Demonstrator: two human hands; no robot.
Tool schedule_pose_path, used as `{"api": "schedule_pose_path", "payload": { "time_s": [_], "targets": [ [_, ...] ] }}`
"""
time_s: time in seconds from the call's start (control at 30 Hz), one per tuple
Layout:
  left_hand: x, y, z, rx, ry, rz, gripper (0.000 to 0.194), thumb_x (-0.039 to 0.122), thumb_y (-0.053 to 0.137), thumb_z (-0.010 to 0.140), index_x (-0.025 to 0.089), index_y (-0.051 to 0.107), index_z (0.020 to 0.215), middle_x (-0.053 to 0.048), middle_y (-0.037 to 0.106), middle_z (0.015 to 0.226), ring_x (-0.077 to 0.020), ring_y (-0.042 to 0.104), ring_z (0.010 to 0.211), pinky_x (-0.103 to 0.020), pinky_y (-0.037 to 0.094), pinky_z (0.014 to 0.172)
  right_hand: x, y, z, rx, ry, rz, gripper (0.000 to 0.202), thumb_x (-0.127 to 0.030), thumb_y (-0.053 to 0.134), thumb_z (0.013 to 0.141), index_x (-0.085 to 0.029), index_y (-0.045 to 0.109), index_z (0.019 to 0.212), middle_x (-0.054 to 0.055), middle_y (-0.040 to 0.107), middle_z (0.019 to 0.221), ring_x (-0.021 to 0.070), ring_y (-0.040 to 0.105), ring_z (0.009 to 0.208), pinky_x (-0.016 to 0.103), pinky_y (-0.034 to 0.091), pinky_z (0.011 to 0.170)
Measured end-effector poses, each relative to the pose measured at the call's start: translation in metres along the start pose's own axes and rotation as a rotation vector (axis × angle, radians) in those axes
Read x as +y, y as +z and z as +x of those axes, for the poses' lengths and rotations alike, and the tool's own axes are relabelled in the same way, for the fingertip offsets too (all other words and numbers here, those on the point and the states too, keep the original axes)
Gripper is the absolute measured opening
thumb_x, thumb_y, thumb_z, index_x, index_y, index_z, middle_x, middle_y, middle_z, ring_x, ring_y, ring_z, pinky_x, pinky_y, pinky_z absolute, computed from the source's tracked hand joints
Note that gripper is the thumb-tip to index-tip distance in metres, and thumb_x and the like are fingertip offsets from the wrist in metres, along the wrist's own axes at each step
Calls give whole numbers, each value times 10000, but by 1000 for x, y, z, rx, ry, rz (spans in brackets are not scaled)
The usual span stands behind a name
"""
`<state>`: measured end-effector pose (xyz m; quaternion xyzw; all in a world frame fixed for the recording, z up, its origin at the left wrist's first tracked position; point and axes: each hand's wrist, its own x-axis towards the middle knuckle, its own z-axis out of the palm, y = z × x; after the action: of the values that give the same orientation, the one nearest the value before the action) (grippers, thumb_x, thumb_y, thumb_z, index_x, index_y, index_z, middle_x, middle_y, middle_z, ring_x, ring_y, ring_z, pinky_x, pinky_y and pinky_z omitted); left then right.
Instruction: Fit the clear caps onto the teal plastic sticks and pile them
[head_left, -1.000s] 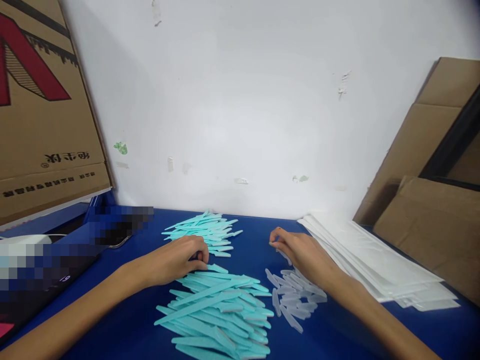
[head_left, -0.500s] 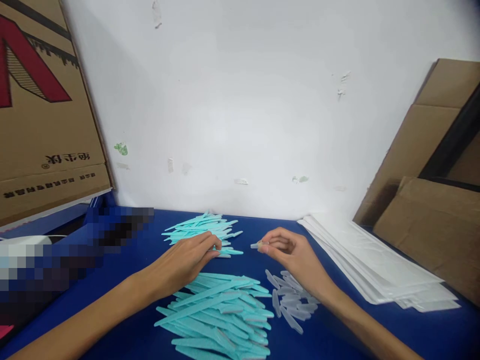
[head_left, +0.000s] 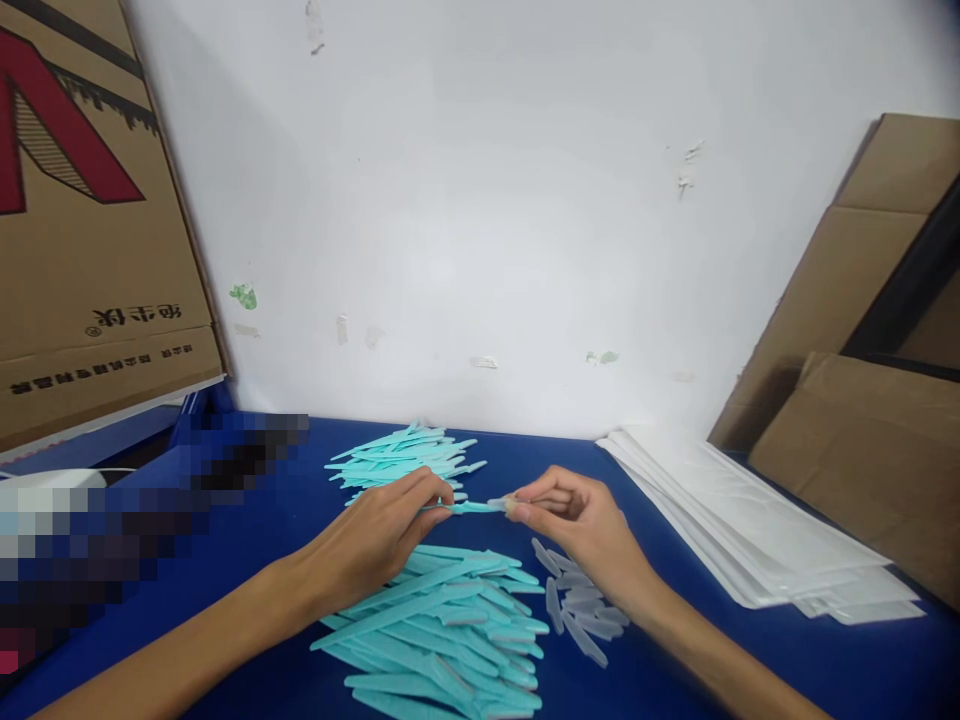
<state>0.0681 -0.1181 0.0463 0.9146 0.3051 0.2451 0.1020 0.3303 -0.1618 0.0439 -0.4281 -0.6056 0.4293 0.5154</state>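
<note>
Between finger and thumb, my left hand (head_left: 409,515) grips a slim turquoise stick (head_left: 472,508) that points right. My right hand (head_left: 577,515) pinches a small translucent cap (head_left: 499,504), which meets the stick's right tip; how far it covers the tip I cannot tell. A large pile of turquoise sticks (head_left: 450,630) lies below the hands, and a smaller pile (head_left: 397,458) lies behind my left hand. Loose translucent caps (head_left: 585,605) are scattered under my right hand.
White flat bags (head_left: 750,530) are stacked at the right on the blue table (head_left: 247,540). Cardboard (head_left: 862,430) leans at the far right. A large printed box (head_left: 97,250) stands at the left. Behind the table rises a white wall (head_left: 480,220).
My right hand has moved slightly left with the cap, and my left hand slightly right with the stick. The gap between cap and stick has closed.
</note>
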Motion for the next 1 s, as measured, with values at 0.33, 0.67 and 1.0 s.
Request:
{"api": "schedule_pose_path", "payload": {
  "time_s": [0.33, 0.67, 1.0],
  "targets": [
    [1, 4, -1, 37, 30, 35, 188, 309, 342, 1087, 248, 518, 1111, -5, 610, 1010, -140, 573, 707, -268, 392, 631, -2, 1, 0, 1, -7, -15, 272, -427, 824, 790, -184, 712, 844, 57, 779, 809, 167, 722, 691, 236, 496, 592],
    [2, 3, -1, 85, 34, 61, 199, 297, 352, 1084, 245, 541, 1118, -4, 620, 993, -116, 492, 599, -259, 352, 576, -3, -3, 1, 14, -4, -93, 291, -451, 817, 783, -180, 729, 843, 40, 754, 752, 123, 632, 547, 229, 429, 509],
    [14, 10, -4, 143, 151, -19, 180, 267, 394, 1082, 218, 566, 1109, -28, 613, 939, -137, 550, 692, -253, 386, 600, -1, 15, -8, -42, 49, -40, 261, -442, 816, 778, -197, 735, 819, -29, 628, 534, 139, 604, 487, 256, 428, 503]
  ]
}}
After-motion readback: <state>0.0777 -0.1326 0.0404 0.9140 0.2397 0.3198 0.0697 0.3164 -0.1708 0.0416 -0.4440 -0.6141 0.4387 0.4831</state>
